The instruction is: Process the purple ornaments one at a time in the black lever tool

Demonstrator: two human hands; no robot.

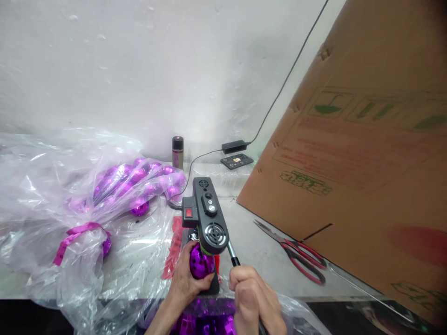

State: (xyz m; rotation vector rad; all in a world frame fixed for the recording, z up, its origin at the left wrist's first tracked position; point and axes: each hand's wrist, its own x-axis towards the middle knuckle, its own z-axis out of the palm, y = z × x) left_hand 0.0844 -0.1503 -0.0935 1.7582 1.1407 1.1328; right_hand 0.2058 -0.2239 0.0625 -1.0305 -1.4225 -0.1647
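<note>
My left hand (186, 277) is wrapped round a shiny purple mirrored ball (201, 262), thumb on its near right side. The ball sits beneath the head of a small black bench machine (209, 214), which looks like a mini drill press. The machine's underside above the ball is hidden, so I cannot tell if a bit touches it. On the machine's right, my right hand (256, 298) is closed around the dark grip of the metal lever (233, 253). A red rocker switch (189, 212) shows on the machine's left side.
Clear plastic bags (115, 186) with purple balls spread over the left. Red-handled scissors (296, 253) lie to the right, beside a large cardboard box (349, 163). Behind stand a dark-capped bottle (178, 151), a phone (236, 161) and a power adapter (234, 147). More purple balls (206, 323) lie below the table edge.
</note>
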